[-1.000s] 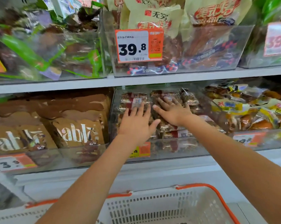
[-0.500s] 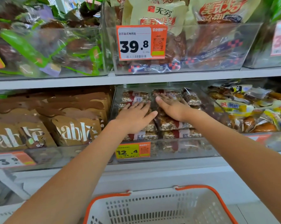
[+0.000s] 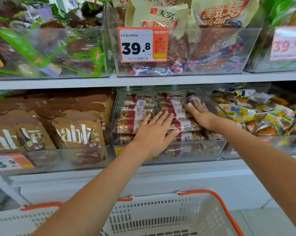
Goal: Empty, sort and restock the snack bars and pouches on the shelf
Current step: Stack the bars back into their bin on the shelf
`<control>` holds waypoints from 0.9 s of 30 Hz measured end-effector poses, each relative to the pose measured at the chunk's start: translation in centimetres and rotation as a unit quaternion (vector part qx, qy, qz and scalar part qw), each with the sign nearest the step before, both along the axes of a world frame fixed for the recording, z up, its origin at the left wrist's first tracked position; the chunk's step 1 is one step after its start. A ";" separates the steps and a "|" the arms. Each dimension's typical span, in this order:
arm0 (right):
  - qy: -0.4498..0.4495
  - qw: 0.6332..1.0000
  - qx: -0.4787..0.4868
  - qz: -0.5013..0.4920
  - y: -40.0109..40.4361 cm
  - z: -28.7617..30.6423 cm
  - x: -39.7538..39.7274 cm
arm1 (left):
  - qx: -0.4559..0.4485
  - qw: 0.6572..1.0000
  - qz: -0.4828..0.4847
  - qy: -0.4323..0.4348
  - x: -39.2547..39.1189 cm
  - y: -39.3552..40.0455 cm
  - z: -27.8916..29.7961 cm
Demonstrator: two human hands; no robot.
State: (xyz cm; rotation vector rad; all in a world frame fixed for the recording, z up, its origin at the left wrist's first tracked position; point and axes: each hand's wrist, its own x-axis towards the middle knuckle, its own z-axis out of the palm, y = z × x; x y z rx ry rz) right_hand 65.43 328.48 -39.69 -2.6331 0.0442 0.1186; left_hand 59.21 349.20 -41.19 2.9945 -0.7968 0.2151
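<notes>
Head view: both hands lie flat and open, left hand (image 3: 155, 133) and right hand (image 3: 199, 113), on the nut bars (image 3: 140, 114) stacked in the clear shelf bin (image 3: 191, 150). Probably tidying the restock; next, square the rows.

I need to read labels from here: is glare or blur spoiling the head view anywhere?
Head view: glare streaks the clear bin fronts, veiling the pouches behind; the 39.8 price tag reads sharply, but the right tag is washed out and blurred; the snack bars under the left hand and right hand are fairly sharp; wide-angle distortion bends the shelf edge.
</notes>
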 end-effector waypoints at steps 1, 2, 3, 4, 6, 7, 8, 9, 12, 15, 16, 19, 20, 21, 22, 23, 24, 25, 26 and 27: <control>-0.003 1.000 0.008 0.004 0.1 0.7 -0.7 | 0.001 1.000 -0.005 0.001 -0.1 0.1 0.3; -0.013 1.000 0.021 0.006 0.2 1.3 -1.5 | 0.005 1.000 -0.008 -0.005 -0.4 0.3 0.7; -0.038 0.999 0.034 0.011 0.5 1.9 -2.3 | 0.010 1.000 -0.009 -0.018 -0.7 0.7 1.1; -0.070 0.996 0.045 0.025 1.0 2.4 -3.3 | 0.012 0.999 -0.009 -0.034 -1.3 1.4 1.6; -0.122 0.988 0.054 0.076 3.1 2.9 -5.4 | 0.016 0.997 -0.006 -0.079 -2.3 3.2 2.2; -0.137 0.984 0.036 0.111 4.4 2.9 -6.3 | 0.019 0.993 -0.004 -0.121 -2.8 4.3 2.4; -0.142 0.979 -0.004 0.147 5.7 2.5 -6.8 | 0.025 0.986 -0.001 -0.166 -3.4 5.5 2.4; -0.139 0.972 -0.057 0.178 6.8 2.1 -7.2 | 0.034 0.979 0.005 -0.199 -4.1 6.7 2.4; -0.084 0.957 -0.183 0.209 8.7 0.6 -7.2 | 0.086 0.973 0.013 -0.214 -6.3 10.7 1.9; -0.131 0.961 -0.144 0.194 11.2 1.0 -7.9 | 0.112 0.972 0.019 -0.207 -8.1 15.8 1.4; -0.171 0.955 -0.114 0.213 12.9 1.5 -8.5 | 0.114 0.970 0.026 -0.214 -8.6 17.6 1.4; -0.243 0.924 -0.039 0.293 19.8 3.1 -9.9 | 0.096 0.964 0.014 -0.249 -9.6 21.4 1.5; -0.254 0.917 -0.029 0.306 22.1 3.4 -10.0 | 0.088 0.961 0.009 -0.263 -9.8 22.3 1.5; -0.266 0.913 -0.029 0.308 24.2 3.7 -9.8 | 0.078 0.958 0.018 -0.275 -10.0 23.1 1.5; -0.282 0.910 -0.039 0.301 25.9 4.0 -9.4 | 0.062 0.956 0.045 -0.285 -10.1 24.0 1.4; -0.297 0.907 -0.061 0.291 27.3 4.2 -9.0 | 0.040 0.952 0.088 -0.292 -10.0 25.0 1.5; -0.309 0.904 -0.094 0.280 28.3 4.2 -8.5 | 0.013 0.946 0.141 -0.292 -9.7 26.0 1.6; -0.316 0.900 -0.127 0.272 29.0 4.1 -8.0 | -0.017 0.939 0.195 -0.282 -9.3 27.1 1.7; -0.319 0.898 -0.146 0.267 29.3 4.0 -7.5 | -0.051 0.932 0.242 -0.266 -8.9 28.2 2.0; -0.318 0.899 -0.141 0.266 29.4 4.0 -7.1 | -0.083 0.926 0.274 -0.248 -8.4 29.3 2.2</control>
